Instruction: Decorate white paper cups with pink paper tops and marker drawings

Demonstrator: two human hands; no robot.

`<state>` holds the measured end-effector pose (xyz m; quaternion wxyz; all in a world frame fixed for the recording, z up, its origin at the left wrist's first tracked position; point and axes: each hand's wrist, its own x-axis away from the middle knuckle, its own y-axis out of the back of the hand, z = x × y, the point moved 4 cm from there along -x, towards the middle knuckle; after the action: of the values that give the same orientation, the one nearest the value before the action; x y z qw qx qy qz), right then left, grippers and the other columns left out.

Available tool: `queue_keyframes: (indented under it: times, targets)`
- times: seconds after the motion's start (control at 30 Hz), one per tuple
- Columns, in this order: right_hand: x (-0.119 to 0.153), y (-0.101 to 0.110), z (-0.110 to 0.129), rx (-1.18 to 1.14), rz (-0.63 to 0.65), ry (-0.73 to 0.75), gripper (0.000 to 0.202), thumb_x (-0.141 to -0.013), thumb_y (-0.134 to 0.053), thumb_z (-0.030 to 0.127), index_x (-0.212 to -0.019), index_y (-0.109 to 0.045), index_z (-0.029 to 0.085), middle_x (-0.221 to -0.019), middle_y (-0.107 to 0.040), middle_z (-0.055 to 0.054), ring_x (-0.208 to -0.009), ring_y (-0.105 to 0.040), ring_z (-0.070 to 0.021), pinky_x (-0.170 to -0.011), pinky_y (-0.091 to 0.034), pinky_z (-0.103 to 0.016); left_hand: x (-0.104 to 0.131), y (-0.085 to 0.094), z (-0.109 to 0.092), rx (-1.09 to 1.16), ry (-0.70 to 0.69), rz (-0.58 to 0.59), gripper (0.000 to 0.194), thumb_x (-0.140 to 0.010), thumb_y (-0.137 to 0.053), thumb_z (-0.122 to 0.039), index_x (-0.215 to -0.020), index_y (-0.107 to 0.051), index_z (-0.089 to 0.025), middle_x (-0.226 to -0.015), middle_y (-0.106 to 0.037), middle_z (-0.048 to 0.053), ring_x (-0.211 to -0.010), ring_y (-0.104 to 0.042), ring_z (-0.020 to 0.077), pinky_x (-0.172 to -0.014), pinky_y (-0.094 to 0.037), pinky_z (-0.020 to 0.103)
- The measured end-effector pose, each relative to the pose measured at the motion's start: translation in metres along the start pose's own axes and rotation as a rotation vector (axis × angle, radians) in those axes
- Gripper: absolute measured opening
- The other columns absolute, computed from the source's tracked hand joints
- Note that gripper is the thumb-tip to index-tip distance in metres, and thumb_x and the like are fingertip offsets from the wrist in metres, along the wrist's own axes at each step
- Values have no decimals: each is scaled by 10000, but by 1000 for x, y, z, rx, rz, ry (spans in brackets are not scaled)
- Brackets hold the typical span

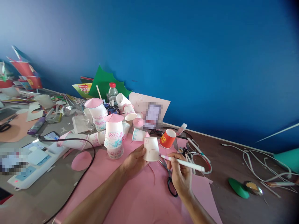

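Note:
Upside down in my left hand (134, 160) is a white paper cup (151, 150) with a few thin pink lines on its side. My right hand (181, 174) grips a white and pink marker (184, 162), its tip at or very near the cup's right side. Beneath my hands lies a large pink paper sheet (140, 199). Black-handled scissors (171, 185) rest on it by my right hand, partly hidden. Behind the held cup stands a red paper cup (168, 138). To the left rises a stacked cup tower (114, 137) with a pink cone roof and drawn patterns.
A second cup tower (95, 113) and a plastic bottle (112, 92) stand farther back. A black cable (90, 169) crosses the left side near a power strip (40, 165). White cables (252, 165) and a green lid (238, 188) lie right. A blue wall (198, 62) bounds the table.

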<state>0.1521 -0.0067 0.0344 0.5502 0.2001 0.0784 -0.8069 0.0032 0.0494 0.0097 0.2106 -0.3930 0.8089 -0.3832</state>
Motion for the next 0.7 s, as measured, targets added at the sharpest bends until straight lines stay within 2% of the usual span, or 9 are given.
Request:
queue_keyframes:
  times: [0.07,0.13,0.27,0.37,0.57,0.7]
  targets:
    - [1,1,-4,-26,17,-37,273,-924,-515,398,-772,-590,183,-485,-456,58,-420,-412,-100,-396,-328,-217,-1,2,1,18,7,-13,264,-878,-606,-338,-1025,-660,-125,-904,-644,73,-851,-569,179,-803,-417,296]
    - [2,4,-6,-79,-7,-48,255,-930,-512,382,-788,-591,186,-495,-458,58,-438,-428,-103,-420,-351,-222,-1,3,1,28,9,-18,245,-877,-611,-335,-988,-666,-123,-883,-638,64,-834,-564,169,-789,-417,286]
    - [0,7,-2,-117,-116,30,224,-957,-454,395,-975,-577,209,-604,-573,33,-623,-605,-159,-660,-512,-339,-1,4,1,44,5,-34,234,-862,-635,-324,-1004,-666,-141,-862,-633,36,-783,-556,144,-748,-425,268]
    - [0,4,4,-65,-120,59,257,-979,-399,391,-1097,-541,212,-589,-592,37,-758,-675,-206,-793,-520,-432,-1,4,1,55,14,-30,231,-875,-618,-322,-1024,-665,-152,-859,-639,35,-793,-568,150,-765,-436,279]
    - [1,-4,14,102,-57,196,217,-961,-433,279,-1139,-541,216,-560,-581,67,-589,-634,-153,-759,-531,-370,0,3,4,5,2,-13,272,-893,-583,-362,-1046,-668,-153,-939,-668,68,-877,-593,189,-835,-431,321]
    - [-5,1,4,200,-14,174,303,-936,-463,268,-1234,-482,219,-666,-612,39,-651,-620,-166,-709,-515,-353,3,-1,6,-80,16,19,365,-847,-642,-369,-1147,-645,-161,-1051,-672,103,-992,-593,240,-849,-417,334]
